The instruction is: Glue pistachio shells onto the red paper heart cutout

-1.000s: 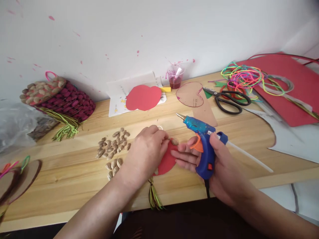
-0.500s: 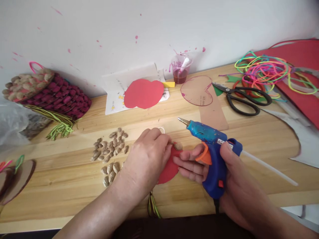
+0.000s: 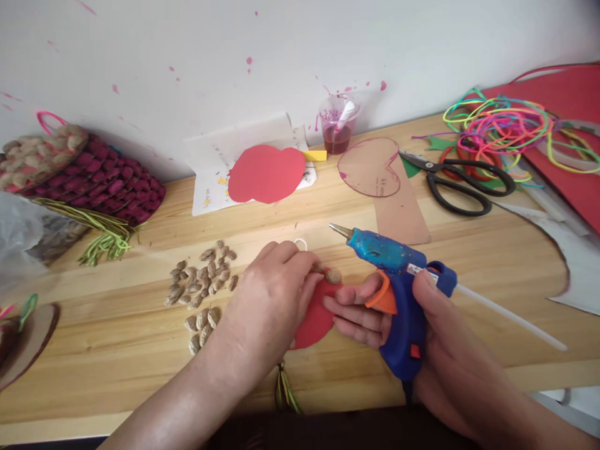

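My right hand [image 3: 438,331] is wrapped around a blue hot glue gun [image 3: 398,269] with an orange trigger and a white glue stick out of its back. The nozzle points left, above the table. Fingertips of this hand rest by the edge of a red card shape [image 3: 316,319], partly hidden under my hands. At the card's upper edge sits a peanut [image 3: 333,275]. Beside it my left hand [image 3: 272,294] is closed, its fingers pinching another peanut that is mostly hidden. A white loop [image 3: 301,242] sticks out above the card; a green and yellow tassel [image 3: 285,390] hangs below.
Loose peanuts [image 3: 206,275] lie to the left. Behind are a red paper cutout [image 3: 267,175], a cup of dark red liquid [image 3: 337,134] and a cardboard heart [image 3: 370,169]. Black scissors [image 3: 462,181] and tangled cords [image 3: 506,128] lie right; a peanut-covered craft [image 3: 107,178] leans left.
My view has shifted slightly, so the table things sit a little differently. Both hands keep nearly the same pose, the glue gun still in the right.
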The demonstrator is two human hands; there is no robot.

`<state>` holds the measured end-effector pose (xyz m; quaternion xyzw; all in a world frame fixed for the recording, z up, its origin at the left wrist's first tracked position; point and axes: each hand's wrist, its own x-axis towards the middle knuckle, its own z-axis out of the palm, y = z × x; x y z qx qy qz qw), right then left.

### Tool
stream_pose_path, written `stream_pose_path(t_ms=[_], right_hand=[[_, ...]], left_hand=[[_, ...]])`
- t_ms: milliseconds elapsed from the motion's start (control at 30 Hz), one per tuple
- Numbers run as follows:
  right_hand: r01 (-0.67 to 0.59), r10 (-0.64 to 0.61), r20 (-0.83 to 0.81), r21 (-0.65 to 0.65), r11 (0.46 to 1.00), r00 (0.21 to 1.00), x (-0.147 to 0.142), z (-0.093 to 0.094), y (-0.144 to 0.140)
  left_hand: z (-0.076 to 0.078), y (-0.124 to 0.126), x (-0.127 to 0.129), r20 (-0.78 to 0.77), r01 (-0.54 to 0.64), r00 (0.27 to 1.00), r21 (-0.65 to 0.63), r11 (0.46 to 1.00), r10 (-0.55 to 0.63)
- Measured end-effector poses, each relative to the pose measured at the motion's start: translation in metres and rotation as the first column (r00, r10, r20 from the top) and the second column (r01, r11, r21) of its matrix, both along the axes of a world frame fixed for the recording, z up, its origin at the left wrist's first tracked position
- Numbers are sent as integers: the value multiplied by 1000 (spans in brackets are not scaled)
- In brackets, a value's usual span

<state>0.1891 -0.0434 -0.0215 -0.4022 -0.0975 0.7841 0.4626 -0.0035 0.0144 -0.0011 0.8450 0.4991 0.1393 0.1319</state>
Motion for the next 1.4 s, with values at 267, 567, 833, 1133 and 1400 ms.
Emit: stream_pose_path(t_ms=[267, 567, 833, 1133, 1400], right_hand=[[0, 0, -3, 1, 1000, 1000, 1, 0, 0], [-3, 3, -12, 19, 1000, 1000, -1, -2, 0], [11, -12, -15, -9, 1000, 1000, -1, 2, 2], [12, -12, -30, -15, 1000, 999, -2, 0, 2], [6, -6, -29, -11, 1000, 1000, -2, 1, 2]], left_hand=[[7, 7, -11, 74, -105, 992, -20, 994, 106], [6, 5, -4, 96, -80, 992, -61, 995, 85], [2, 3, -2, 137, -72, 988, -29, 997, 75], [-1, 3, 0, 114, -55, 992, 6, 998, 54], [-5, 5, 1, 140, -58, 988, -29, 998, 62]])
